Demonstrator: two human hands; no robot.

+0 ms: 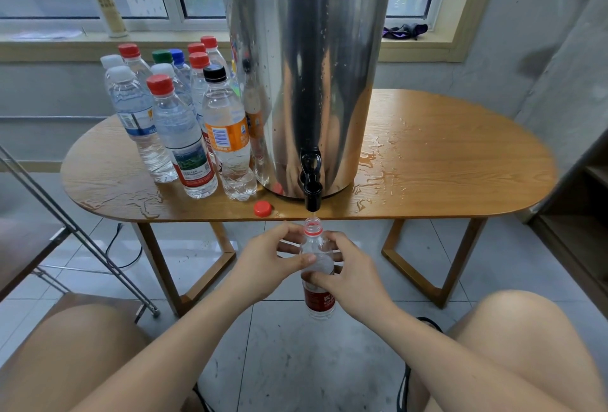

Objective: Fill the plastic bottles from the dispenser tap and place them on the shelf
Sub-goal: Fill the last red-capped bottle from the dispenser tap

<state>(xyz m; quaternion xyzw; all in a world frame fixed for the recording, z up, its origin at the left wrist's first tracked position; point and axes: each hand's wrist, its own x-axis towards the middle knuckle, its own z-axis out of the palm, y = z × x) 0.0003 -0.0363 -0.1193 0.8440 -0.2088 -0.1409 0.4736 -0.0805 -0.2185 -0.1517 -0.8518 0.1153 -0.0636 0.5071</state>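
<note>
**Bottle held under tap**

The wet wooden surface [444, 161] is occupied by a steel dispenser [306, 66] and capped bottles [184, 135]. An uncapped bottle [317, 257] is clamped by curled fingers of left hand [266, 260] and right hand [352, 277], just beneath the tap [312, 181].

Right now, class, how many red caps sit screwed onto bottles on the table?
5, all left of the dispenser: one front cap, one back-left cap, three back-right caps. More may hide behind.
</note>
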